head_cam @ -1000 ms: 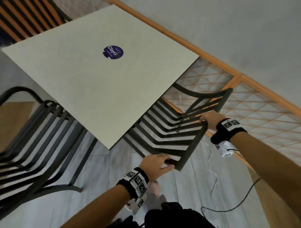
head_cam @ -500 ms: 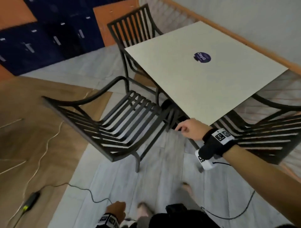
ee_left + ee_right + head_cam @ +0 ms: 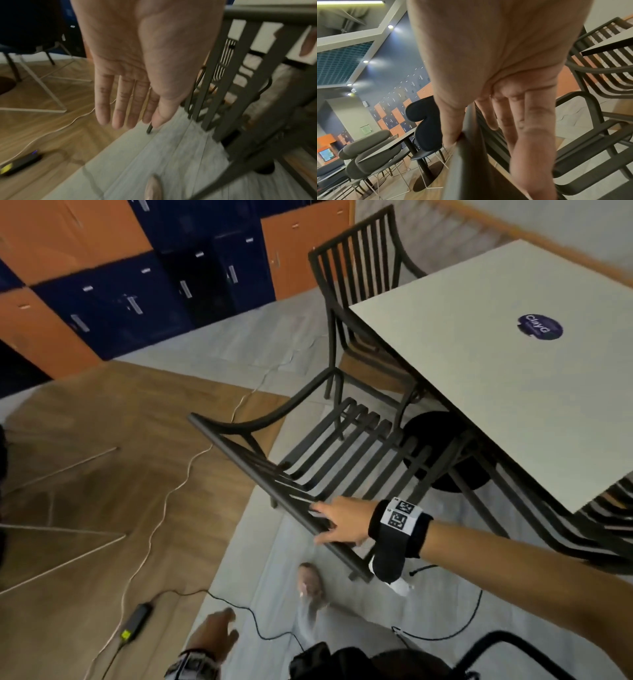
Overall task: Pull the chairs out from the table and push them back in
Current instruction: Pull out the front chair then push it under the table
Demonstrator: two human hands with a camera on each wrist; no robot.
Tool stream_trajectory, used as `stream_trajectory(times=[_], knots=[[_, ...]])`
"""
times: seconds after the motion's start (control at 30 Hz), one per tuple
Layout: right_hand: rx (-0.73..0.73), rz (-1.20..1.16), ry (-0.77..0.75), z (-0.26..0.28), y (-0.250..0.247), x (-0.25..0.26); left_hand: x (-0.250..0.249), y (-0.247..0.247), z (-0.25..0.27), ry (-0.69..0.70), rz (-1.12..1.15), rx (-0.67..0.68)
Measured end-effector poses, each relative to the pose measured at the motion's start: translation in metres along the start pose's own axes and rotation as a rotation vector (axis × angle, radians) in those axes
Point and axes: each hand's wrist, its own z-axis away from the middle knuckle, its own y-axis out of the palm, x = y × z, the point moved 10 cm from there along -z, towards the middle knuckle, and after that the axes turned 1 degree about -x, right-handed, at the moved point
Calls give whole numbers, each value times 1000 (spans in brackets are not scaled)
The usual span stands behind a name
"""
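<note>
A dark slatted metal chair (image 3: 239,460) stands pulled out from the white square table (image 3: 479,354), with its seat partly under the table's edge. My right hand (image 3: 317,522) is on the chair's top back rail. The rail (image 3: 471,162) runs between the thumb (image 3: 450,121) and the straight fingers, and the thumb touches it. My left hand (image 3: 222,628) hangs low near the floor, its fingers (image 3: 118,108) straight and holding nothing, left of the chair's back slats (image 3: 221,67). A second chair (image 3: 359,268) stands at the table's far side. A third chair (image 3: 609,525) is tucked in at the right.
A black cable and a power adapter (image 3: 135,619) lie on the floor at the lower left, with a pale cord (image 3: 178,484) across the wooden floor. My foot (image 3: 310,580) stands just behind the chair. Orange and blue lockers (image 3: 137,285) line the far wall. The table's round base (image 3: 442,446) sits under the top.
One second ago both hands held the right-hand chair's back rail. They have let go; my view has swung left, the right hand has reached the middle chair's rail, and the left hand has dropped low.
</note>
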Motion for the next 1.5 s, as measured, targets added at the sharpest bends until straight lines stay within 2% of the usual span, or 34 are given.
stream_trajectory(times=[0.1,0.2,0.27,0.33,0.5,0.57,0.67,0.7,0.8,0.97,1.27,1.5], knots=[[19,43,20,-22,-3,8,-20,-129,-39,44,10,-268],[-1,77,52,-34,-1,12,-66,-248,-41,196,-62,-525],[3,65,79,-37,1,13,-94,-304,-37,310,-134,-654],[4,59,124,-38,5,10,-117,-329,-43,431,-269,-673],[-79,50,243,-38,11,1,-143,-322,-100,688,-691,-448],[-144,54,333,-35,10,-1,-149,-321,-110,832,-768,-460],[-270,-85,514,-25,19,-5,-162,-324,-111,1036,-841,-484],[-331,-126,599,-21,22,-6,-165,-324,-111,1073,-846,-431],[-523,-177,867,-8,23,-4,-164,-319,-120,1089,-875,-222],[-555,-248,1107,-8,24,14,-156,-325,-121,1168,-905,-114],[-622,-284,1190,-48,50,88,-125,-350,-128,1280,-1052,-122],[-609,-245,1247,-66,60,114,-116,-358,-135,1333,-1166,-146]])
